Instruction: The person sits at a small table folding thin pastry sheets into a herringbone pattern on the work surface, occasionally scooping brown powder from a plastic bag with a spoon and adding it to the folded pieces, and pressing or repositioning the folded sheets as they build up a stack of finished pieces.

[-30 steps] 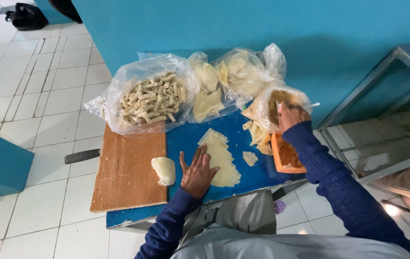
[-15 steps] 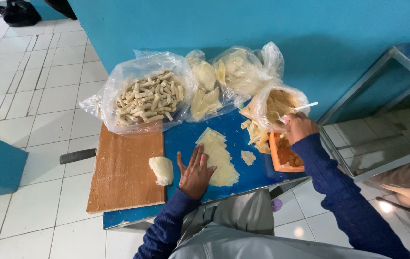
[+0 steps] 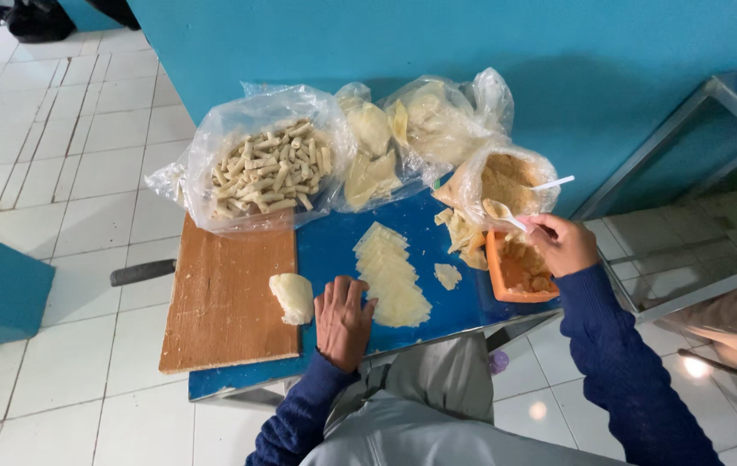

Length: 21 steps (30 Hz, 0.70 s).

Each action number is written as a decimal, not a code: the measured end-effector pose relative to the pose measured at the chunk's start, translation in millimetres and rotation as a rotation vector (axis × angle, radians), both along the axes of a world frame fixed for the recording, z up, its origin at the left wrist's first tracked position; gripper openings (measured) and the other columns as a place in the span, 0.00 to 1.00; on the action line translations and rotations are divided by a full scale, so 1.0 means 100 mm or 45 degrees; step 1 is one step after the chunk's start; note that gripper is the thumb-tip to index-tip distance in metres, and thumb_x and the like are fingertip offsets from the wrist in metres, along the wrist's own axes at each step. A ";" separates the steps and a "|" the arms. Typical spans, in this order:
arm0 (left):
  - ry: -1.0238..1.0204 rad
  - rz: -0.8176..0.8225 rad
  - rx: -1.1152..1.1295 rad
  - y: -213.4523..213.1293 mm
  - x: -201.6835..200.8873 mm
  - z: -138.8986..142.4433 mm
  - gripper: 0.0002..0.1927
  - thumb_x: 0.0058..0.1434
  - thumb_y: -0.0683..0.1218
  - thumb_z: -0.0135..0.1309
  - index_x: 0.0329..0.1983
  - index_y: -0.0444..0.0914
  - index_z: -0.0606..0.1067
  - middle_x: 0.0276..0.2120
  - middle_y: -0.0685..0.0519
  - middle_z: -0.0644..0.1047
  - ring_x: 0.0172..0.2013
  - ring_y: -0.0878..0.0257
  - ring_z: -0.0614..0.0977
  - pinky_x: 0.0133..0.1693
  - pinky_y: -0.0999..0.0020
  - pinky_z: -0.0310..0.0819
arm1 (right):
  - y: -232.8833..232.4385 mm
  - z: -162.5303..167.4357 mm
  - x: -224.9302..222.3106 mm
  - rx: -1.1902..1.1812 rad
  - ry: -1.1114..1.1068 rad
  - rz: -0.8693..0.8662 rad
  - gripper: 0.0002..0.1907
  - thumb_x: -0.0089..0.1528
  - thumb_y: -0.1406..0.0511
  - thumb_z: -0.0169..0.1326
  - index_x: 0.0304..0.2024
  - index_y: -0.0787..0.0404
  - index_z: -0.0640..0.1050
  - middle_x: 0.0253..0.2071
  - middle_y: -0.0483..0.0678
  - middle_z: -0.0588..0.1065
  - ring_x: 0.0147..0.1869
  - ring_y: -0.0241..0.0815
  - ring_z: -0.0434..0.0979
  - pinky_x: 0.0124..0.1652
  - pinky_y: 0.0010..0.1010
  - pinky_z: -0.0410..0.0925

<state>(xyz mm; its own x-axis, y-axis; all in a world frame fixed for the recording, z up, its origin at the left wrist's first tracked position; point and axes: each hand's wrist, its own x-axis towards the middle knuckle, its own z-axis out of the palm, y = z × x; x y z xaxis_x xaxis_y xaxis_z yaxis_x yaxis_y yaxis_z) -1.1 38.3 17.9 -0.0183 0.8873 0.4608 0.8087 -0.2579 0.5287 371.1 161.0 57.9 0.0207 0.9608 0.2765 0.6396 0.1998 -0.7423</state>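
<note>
While the left hand (image 3: 343, 321) lies flat and open on the blue table (image 3: 334, 246) near its front edge, fingers spread and gripping nothing, its fingertips rest just beside the stack of pale wrappers (image 3: 393, 274) at the table's middle. Right hand (image 3: 561, 243) is closed round a small white spoon (image 3: 507, 214), bowl loaded with a bit of filling, held above the orange tub (image 3: 519, 269) at the right edge. Judgement: to do this well the spoonful wants to stay small and level on its way over to the top wrapper, with the flat hand pinning the stack so only one sheet takes the filling. Loose wrapper scrap (image 3: 447, 275) lies between stack and tub, right under that path; more pale pieces (image 3: 465, 235) crowd the tub's far side. Bag of brown filling (image 3: 507, 181) with a second white spoon handle (image 3: 553, 183) stands open behind the tub, close to the knuckles. Wooden board (image 3: 226, 298) covers the left end, a lump of dough (image 3: 292, 297) at its inner edge, touching distance from the left thumb. Bag of finished rolls (image 3: 267, 168) and bags of wrappers (image 3: 412, 129) line the back edge, clear of the work.
</note>
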 end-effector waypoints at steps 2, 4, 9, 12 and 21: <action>-0.022 -0.010 0.023 -0.11 0.00 0.05 0.14 0.56 0.48 0.62 0.41 0.40 0.72 0.39 0.50 0.72 0.43 0.50 0.73 0.43 0.54 0.63 | -0.21 -0.07 -0.12 -0.048 0.095 0.127 0.12 0.68 0.66 0.56 0.53 0.61 0.82 0.32 0.45 0.80 0.31 0.30 0.75 0.32 0.23 0.68; -0.031 -0.005 0.006 -0.19 0.02 0.08 0.15 0.55 0.49 0.63 0.37 0.40 0.70 0.36 0.50 0.71 0.41 0.50 0.72 0.40 0.54 0.63 | -0.42 -0.17 -0.31 -0.150 0.181 0.200 0.13 0.65 0.66 0.57 0.51 0.64 0.80 0.33 0.44 0.79 0.29 0.29 0.74 0.30 0.23 0.68; -0.022 0.021 -0.038 -0.27 0.10 0.08 0.16 0.54 0.50 0.64 0.35 0.40 0.69 0.35 0.50 0.70 0.41 0.50 0.72 0.39 0.54 0.63 | -0.82 -0.43 -0.94 -0.223 0.175 0.408 0.10 0.63 0.68 0.56 0.45 0.63 0.83 0.37 0.42 0.84 0.29 0.31 0.77 0.31 0.24 0.72; 0.018 0.037 -0.016 -0.27 0.14 0.07 0.15 0.55 0.49 0.63 0.35 0.39 0.70 0.35 0.49 0.69 0.41 0.50 0.72 0.39 0.54 0.62 | -0.99 -0.44 -1.14 -0.060 0.008 0.427 0.08 0.63 0.70 0.56 0.44 0.62 0.82 0.38 0.44 0.82 0.31 0.37 0.79 0.33 0.28 0.73; -0.066 0.012 0.029 -0.28 0.24 0.04 0.09 0.56 0.43 0.59 0.34 0.40 0.70 0.35 0.49 0.69 0.40 0.51 0.72 0.40 0.54 0.61 | -1.22 -0.31 -1.20 0.727 -0.646 0.551 0.15 0.58 0.74 0.56 0.48 0.63 0.78 0.42 0.50 0.73 0.44 0.52 0.77 0.43 0.39 0.71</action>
<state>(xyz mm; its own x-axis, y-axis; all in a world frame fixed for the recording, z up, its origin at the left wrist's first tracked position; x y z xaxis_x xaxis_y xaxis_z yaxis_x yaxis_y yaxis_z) 22.7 10.1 21.9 -0.0506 0.8764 0.4790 0.7830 -0.2629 0.5638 251.2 38.6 27.3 -0.5692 0.5681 0.5944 0.6475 0.7552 -0.1018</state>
